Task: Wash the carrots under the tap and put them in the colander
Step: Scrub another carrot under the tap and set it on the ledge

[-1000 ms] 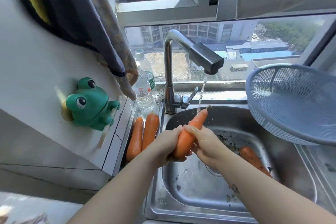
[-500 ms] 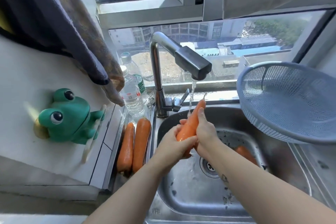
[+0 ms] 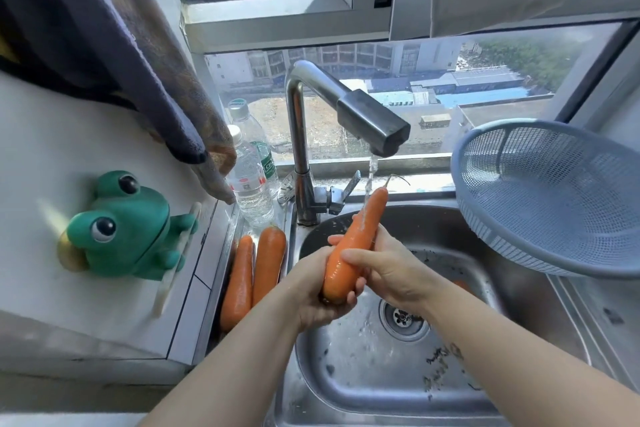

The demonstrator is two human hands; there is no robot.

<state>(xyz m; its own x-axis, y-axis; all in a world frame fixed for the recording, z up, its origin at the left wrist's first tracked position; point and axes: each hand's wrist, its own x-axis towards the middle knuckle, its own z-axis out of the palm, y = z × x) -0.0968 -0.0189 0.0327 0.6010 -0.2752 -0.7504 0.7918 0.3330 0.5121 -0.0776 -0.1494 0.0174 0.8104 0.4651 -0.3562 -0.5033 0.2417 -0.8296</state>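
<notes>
Both hands curl round 1 carrot [image 3: 349, 253] under the tap [image 3: 374, 125] stream: the left hand [image 3: 311, 295] grips its thick end, the right hand [image 3: 384, 270] wraps its middle. The colander [image 3: 554, 204] shows nothing inside, and 2 more carrots [image 3: 268, 260] lie left of the sink [image 3: 346, 392], so most work remains
</notes>
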